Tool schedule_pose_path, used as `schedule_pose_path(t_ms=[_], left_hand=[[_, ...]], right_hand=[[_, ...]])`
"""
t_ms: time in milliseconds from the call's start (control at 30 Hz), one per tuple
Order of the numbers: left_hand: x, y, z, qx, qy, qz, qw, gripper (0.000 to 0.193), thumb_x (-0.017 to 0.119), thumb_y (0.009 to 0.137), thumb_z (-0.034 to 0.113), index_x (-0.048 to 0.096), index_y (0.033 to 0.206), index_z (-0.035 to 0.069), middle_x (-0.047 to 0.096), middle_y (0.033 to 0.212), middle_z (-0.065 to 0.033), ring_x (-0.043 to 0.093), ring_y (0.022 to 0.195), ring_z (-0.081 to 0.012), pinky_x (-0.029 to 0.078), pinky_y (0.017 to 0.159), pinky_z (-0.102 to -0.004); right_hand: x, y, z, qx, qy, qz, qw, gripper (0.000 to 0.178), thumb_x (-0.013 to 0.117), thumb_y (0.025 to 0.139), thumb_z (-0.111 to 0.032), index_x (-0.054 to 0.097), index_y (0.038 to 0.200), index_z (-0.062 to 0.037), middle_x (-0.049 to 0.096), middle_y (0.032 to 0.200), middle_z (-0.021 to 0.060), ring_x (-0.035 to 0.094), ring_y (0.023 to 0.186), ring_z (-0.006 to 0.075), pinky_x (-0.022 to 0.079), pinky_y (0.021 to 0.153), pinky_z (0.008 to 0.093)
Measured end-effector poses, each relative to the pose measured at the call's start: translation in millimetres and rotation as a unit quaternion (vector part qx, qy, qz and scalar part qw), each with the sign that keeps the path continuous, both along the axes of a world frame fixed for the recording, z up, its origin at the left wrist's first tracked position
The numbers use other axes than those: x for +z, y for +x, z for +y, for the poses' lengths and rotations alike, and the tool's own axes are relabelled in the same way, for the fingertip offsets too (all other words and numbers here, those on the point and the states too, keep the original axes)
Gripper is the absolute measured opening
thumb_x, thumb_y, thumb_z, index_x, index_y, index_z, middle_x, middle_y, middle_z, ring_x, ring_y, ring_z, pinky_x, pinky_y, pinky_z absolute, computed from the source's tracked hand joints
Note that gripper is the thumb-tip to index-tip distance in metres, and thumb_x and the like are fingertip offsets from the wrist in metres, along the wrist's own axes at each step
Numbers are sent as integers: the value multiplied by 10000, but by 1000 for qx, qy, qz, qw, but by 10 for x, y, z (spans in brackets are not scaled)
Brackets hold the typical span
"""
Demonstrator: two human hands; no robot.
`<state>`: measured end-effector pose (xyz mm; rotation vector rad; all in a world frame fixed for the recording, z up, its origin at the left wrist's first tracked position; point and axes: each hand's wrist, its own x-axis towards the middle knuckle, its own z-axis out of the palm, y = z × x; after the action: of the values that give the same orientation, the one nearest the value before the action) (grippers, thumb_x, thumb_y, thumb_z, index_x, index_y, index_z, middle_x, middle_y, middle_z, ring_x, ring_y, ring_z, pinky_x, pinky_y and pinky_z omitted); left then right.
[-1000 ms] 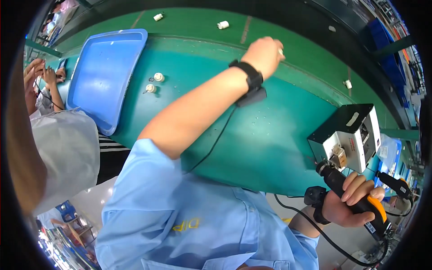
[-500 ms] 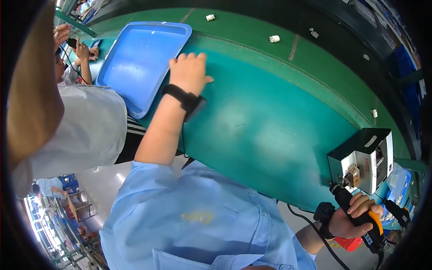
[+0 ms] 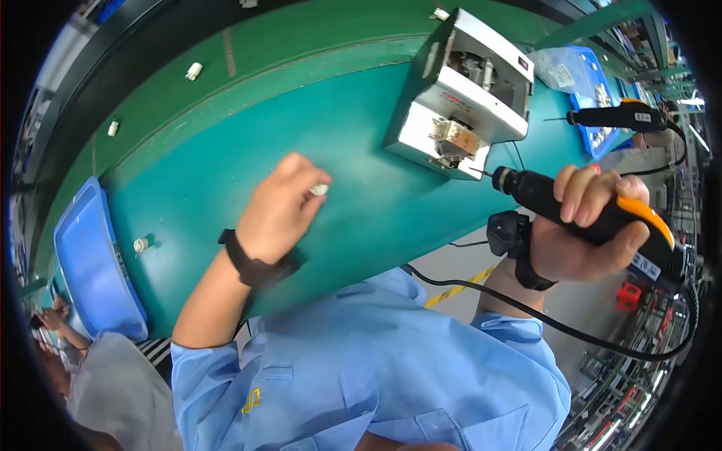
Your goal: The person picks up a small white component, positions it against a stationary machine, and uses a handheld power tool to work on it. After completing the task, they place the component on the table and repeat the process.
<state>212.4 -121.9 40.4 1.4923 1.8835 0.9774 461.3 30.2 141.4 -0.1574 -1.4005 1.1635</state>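
My left hand (image 3: 277,209) is over the middle of the green mat, fingers curled and slightly blurred. A small white part (image 3: 319,189) shows between its thumb and fingers. Wrapped in my right hand (image 3: 575,237) is a black and orange electric screwdriver (image 3: 538,188). Its thin bit points left, close to the lower front corner of a silver and black screw feeder (image 3: 466,98); whether they touch I cannot tell. A similar small white piece (image 3: 141,245) stands by itself on the mat, left of my left hand.
A blue tray (image 3: 120,301) lies at the left, beside a co-worker in a pale top (image 3: 120,391). White pieces (image 3: 194,71) sit along the green far ledge. At right are a second screwdriver (image 3: 613,117) and a blue bin (image 3: 583,68). The screwdriver's black cable (image 3: 526,316) crosses before me.
The view has turned to the right. My left hand has left the tray's side and now holds a small white part. Another white piece now shows on the mat. The screwdriver stays in my right hand.
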Motion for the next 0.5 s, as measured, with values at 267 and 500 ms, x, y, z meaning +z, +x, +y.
schedule_pose_path(t_ms=[267,500], left_hand=[[-216,249,196,-67,8,-18,998,244,675,786,-40,625,999,65,548,961,-93,615,798,-254,515,677,-349],[-98,251,164,-45,-10,-53,998,301,696,774,-27,615,1048,71,551,971,-90,612,781,-244,520,689,-338]], right_hand=[[-178,-181,128,-5,-44,-25,999,421,487,954,-455,494,1069,-50,446,608,6,428,523,114,363,540,279],[-162,-284,235,87,-39,-100,990,398,471,958,-447,501,1023,-55,420,596,-8,392,515,95,341,540,266]])
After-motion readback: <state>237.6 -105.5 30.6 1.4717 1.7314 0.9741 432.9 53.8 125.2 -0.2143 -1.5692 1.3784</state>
